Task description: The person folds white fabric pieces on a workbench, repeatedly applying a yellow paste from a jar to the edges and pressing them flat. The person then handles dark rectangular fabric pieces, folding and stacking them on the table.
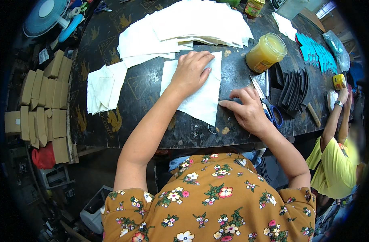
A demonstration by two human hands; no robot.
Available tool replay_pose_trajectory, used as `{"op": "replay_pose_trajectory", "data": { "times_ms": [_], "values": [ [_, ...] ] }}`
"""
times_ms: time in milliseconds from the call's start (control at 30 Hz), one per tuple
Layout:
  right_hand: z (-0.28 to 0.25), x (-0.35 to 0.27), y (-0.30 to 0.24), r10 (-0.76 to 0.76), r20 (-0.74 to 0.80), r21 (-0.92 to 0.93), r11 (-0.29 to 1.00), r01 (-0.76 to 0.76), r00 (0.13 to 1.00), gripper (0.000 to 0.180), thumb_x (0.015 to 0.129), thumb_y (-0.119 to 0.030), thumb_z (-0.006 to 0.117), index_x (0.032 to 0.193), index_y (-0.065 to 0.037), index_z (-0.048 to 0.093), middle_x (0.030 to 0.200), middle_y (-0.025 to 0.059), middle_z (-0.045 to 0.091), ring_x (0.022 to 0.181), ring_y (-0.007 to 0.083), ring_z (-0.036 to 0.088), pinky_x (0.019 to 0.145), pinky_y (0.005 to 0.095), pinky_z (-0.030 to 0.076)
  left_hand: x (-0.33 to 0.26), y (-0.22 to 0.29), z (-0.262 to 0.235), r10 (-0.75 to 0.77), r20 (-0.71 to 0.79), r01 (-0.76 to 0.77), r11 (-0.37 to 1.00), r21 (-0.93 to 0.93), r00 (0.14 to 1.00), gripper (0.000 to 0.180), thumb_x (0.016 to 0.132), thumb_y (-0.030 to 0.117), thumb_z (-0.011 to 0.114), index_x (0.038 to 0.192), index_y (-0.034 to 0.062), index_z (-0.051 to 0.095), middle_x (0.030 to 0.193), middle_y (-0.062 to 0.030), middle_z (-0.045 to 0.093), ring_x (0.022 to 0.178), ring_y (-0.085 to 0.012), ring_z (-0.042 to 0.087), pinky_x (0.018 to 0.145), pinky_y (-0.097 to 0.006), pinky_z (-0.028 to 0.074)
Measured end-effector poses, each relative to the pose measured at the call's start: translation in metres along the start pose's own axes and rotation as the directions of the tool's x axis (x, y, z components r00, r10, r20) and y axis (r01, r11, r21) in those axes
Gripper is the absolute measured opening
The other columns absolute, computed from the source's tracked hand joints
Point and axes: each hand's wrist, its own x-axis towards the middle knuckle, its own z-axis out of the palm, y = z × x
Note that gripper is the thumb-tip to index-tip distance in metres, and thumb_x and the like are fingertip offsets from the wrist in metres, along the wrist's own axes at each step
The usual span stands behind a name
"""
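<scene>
A white cloth piece (200, 101) lies flat on the dark tabletop in front of me. My left hand (191, 72) rests on its upper part, palm down, fingers laid out and the thumb apart. Just off the cloth's right edge is my right hand (249, 109). Its fingers are bent, with a gap between thumb and index finger, and I see nothing held in it. The thumb tip comes close to the cloth edge; whether they touch I cannot tell. Blue-handled scissors (276, 117) lie right beside this hand, partly hidden by it.
Behind the cloth spread stacked white sheets (204, 24); a smaller pile (103, 88) sits left. Right are a jar of yellowish paste (266, 52), black strips (293, 90) and teal pieces (317, 52). Cardboard boxes (43, 105) stand left; a person in yellow (333, 165) is at right.
</scene>
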Motion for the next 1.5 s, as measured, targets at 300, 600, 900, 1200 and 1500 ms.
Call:
{"op": "replay_pose_trajectory", "data": {
  "times_ms": [300,600,900,1200,1500],
  "values": [
    [0.014,-0.005,-0.036,0.074,0.062,0.044,0.996,-0.077,0.995,0.051,0.088,-0.005,0.073,0.136,-0.020,0.078,0.114,0.0077,0.065,0.109,0.0297,0.061,0.093,0.0452,0.043,0.001,0.000,-0.006,-0.052,-0.027,0.051,0.998,-0.032,0.998,0.052,0.099,0.020,0.074,0.149,0.0101,0.065,0.149,-0.0143,0.065,0.137,-0.0340,0.059,0.115,-0.049,0.043],
    [-0.017,-0.042,-0.029,0.346,-0.054,0.328,0.892,-0.311,0.937,0.047,0.087,0.004,0.072,0.132,-0.008,0.075,0.112,0.0130,0.066,0.100,0.0333,0.063,0.089,0.0441,0.047,0.020,-0.012,-0.039,-0.223,0.014,0.221,0.957,-0.188,0.975,0.019,0.094,0.014,0.081,0.110,0.0053,0.075,0.104,-0.0083,0.075,0.106,-0.0282,0.069,0.099,-0.044,0.050],
    [-0.007,-0.043,-0.031,0.349,-0.033,0.265,0.907,-0.328,0.937,0.064,0.088,-0.003,0.080,0.150,-0.009,0.063,0.117,0.0124,0.067,0.104,0.0324,0.064,0.090,0.0442,0.047,0.128,-0.115,-0.100,0.036,-0.392,-0.061,0.997,-0.052,0.919,0.013,0.100,0.009,0.074,0.110,0.0029,0.069,0.103,-0.0130,0.077,0.097,-0.0344,0.077,0.083,-0.042,0.058],
    [-0.046,-0.051,-0.014,0.455,-0.182,0.356,0.857,-0.373,0.871,0.062,0.086,0.004,0.082,0.145,-0.004,0.066,0.112,0.0155,0.073,0.098,0.0348,0.071,0.087,0.0436,0.057,0.144,-0.107,-0.048,-0.113,-0.361,0.191,0.963,0.189,0.926,0.063,0.094,0.010,0.078,0.154,0.0089,0.057,0.152,-0.0197,0.060,0.139,-0.0384,0.060,0.114,-0.051,0.049],
    [-0.125,-0.112,0.100,0.656,-0.660,0.341,0.695,-0.633,0.366,0.052,0.109,-0.005,0.065,0.159,-0.005,0.056,0.129,0.0103,0.072,0.113,0.0158,0.067,0.106,0.0345,0.052,0.051,0.138,0.015,0.135,0.495,0.441,0.298,-0.846,0.858,0.062,0.106,0.023,0.074,0.160,0.0017,0.050,0.142,-0.0237,0.070,0.131,-0.0294,0.071,0.107,-0.042,0.059]
  ]
}}
